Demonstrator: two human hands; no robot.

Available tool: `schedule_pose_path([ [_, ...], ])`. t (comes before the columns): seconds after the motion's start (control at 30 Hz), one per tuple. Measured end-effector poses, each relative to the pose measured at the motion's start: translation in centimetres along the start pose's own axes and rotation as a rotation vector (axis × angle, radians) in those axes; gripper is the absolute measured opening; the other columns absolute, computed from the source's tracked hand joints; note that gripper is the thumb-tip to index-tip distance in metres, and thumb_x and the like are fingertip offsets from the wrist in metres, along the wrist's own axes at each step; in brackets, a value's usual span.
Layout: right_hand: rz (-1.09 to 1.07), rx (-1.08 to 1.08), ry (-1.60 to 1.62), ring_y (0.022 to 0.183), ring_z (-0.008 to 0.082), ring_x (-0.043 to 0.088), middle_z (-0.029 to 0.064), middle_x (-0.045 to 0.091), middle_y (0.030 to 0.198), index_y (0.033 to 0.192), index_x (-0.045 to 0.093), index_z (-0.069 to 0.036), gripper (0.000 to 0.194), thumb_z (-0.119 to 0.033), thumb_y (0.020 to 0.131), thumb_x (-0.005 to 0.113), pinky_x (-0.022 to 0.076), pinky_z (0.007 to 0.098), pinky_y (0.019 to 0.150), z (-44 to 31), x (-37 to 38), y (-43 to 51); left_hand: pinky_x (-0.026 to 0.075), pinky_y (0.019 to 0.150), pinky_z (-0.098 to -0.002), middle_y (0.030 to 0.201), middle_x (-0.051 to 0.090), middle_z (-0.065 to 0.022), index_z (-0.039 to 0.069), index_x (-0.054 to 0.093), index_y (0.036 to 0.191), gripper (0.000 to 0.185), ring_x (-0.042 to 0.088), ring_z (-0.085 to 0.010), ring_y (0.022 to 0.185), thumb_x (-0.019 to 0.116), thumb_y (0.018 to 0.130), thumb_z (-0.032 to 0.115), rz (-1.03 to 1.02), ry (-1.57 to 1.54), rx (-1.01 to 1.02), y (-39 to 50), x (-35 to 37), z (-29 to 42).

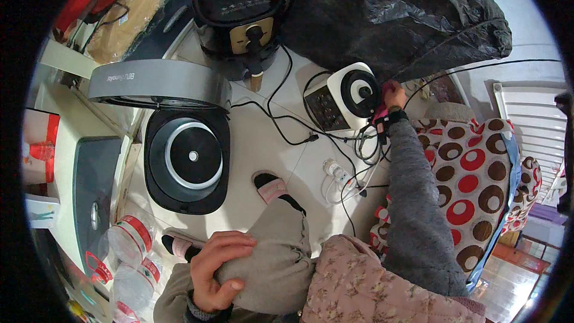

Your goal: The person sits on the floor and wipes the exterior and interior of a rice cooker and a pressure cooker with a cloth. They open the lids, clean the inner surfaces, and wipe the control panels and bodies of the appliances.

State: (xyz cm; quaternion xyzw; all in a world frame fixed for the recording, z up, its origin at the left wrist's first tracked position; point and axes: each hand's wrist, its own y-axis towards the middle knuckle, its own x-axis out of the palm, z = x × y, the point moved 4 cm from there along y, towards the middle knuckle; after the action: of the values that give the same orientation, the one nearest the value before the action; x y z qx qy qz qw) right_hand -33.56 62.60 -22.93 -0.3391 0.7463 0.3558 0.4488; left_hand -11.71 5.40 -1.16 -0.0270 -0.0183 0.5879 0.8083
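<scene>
My left hand (pixel 219 267) rests on my bent knee, which is covered by grey-beige trousers (pixel 278 255). It holds nothing, and its thumb stands away from the curved fingers. My right hand (pixel 395 95) reaches far out and has a pink cloth (pixel 384 98) bunched in it, partly hidden behind the fingers and wrist. The cloth is against the side of a white kitchen appliance (pixel 354 76) with a round black top and a dark panel. Ahead of my left hand stands a rice cooker (pixel 150 161) on the floor, its grey lid (pixel 166 83) raised and its inner pot (pixel 197 152) visible.
A black air fryer (pixel 240 9) stands beyond the cooker. Black cables (pixel 282 116) and a white power strip (pixel 338 172) lie on the tiles. A large black plastic bag (pixel 350 13) fills the back. Plastic bottles (pixel 130 242) stand left; a dotted fabric cover (pixel 466 179) is right.
</scene>
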Motion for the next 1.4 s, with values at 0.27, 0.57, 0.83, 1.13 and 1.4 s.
schedule_pose_path([
  [0.27, -0.125, -0.349, 0.266, 0.1, 0.0326, 0.063, 0.0148, 0.066, 0.107, 0.108, 0.067, -0.013, 0.026, -0.008, 0.085, 0.056, 0.0487, 0.0359, 0.086, -8.5, 2.6, 1.6, 0.045, 0.089, -0.042, 0.104, 0.065, -0.0204, -0.005, 0.064, 0.1, 0.051, 0.061, -0.0343, 0.098, 0.061, 0.083, 0.043, 0.0, -0.03, -0.001, 0.2, 0.0, -0.1],
  [0.57, -0.4, -0.694, 0.246, 0.11, 0.0328, 0.056, 0.0131, 0.061, 0.114, 0.11, 0.063, -0.01, 0.044, 0.01, 0.073, 0.05, 0.0434, 0.0376, 0.095, -15.5, 1.9, -2.5, 0.045, 0.09, -0.0417, 0.104, 0.065, -0.0204, -0.005, 0.064, 0.1, 0.051, 0.06, -0.0342, 0.098, 0.061, 0.082, 0.043, -0.018, -0.034, -0.007, 0.3, 0.2, 0.0],
  [0.83, -0.341, -0.414, 0.154, 0.102, 0.0366, 0.061, 0.0182, 0.064, 0.108, 0.116, 0.061, -0.014, 0.039, -0.001, 0.083, 0.046, 0.0472, 0.0405, 0.089, -12.3, 2.9, 0.7, 0.044, 0.09, -0.042, 0.106, 0.064, -0.0212, -0.005, 0.063, 0.102, 0.052, 0.059, -0.0341, 0.1, 0.06, 0.082, 0.042, -0.003, -0.044, -0.009, -0.2, -0.2, -0.1],
  [1.13, -0.248, -0.192, 0.127, 0.102, 0.0383, 0.059, 0.017, 0.064, 0.107, 0.12, 0.057, -0.014, 0.033, -0.025, 0.089, 0.053, 0.0469, 0.0434, 0.086, -0.4, -0.2, -2.3, 0.044, 0.089, -0.0419, 0.105, 0.063, -0.0217, -0.006, 0.062, 0.1, 0.052, 0.059, -0.0339, 0.1, 0.057, 0.083, 0.043, 0.072, -0.019, -0.018, -1.3, -1.0, -0.3],
  [1.4, -0.156, -0.143, 0.132, 0.099, 0.0412, 0.057, 0.0225, 0.057, 0.109, 0.128, 0.049, -0.005, 0.059, -0.035, 0.081, 0.068, 0.0457, 0.0453, 0.085, -1.9, -2.3, -7.5, 0.044, 0.089, -0.0412, 0.104, 0.063, -0.0205, -0.005, 0.062, 0.098, 0.052, 0.058, -0.0329, 0.101, 0.055, 0.085, 0.044, 0.09, -0.013, -0.015, -1.5, -0.3, 0.3],
])
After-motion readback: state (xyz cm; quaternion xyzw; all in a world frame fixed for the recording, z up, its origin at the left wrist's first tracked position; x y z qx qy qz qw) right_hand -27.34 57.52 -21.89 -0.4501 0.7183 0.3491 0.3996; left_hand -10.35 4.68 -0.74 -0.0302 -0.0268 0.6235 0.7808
